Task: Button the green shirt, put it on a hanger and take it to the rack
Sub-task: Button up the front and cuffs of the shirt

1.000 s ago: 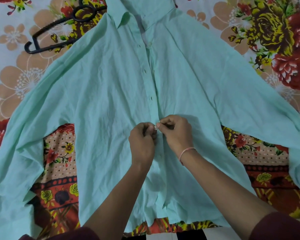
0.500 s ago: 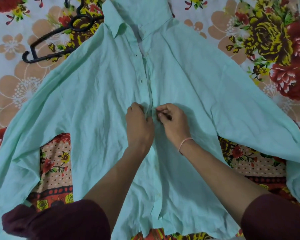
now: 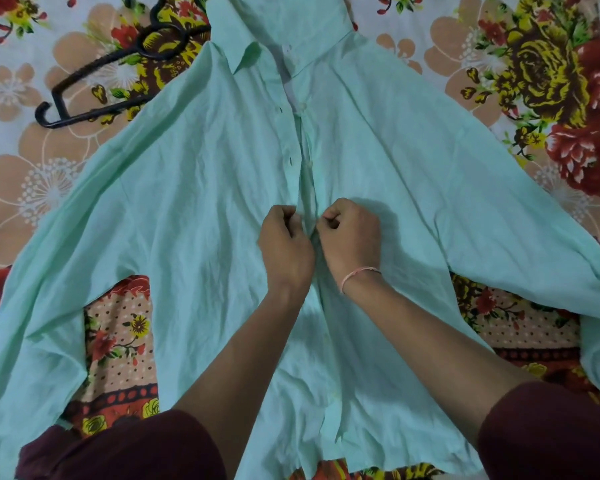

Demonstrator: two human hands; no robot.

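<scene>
1. Head view: shirt (image 3: pixel 194 209) lay spread face-up on the flowered bedsheet (image 3: pixel 21 161), with the hanger (image 3: pixel 94 84) beside its collar, partly tucked under the cloth.
2. Left hand (image 3: pixel 284 247) and right hand (image 3: pixel 350 237) met at the front opening, fingers curled tight, pinching its two edges — the button itself was hidden.
3. Risk, as I judged it: a mismatched hole would skew the front; thin cloth might slip from the pinch.
4. No containers appeared — no rack either.
</scene>
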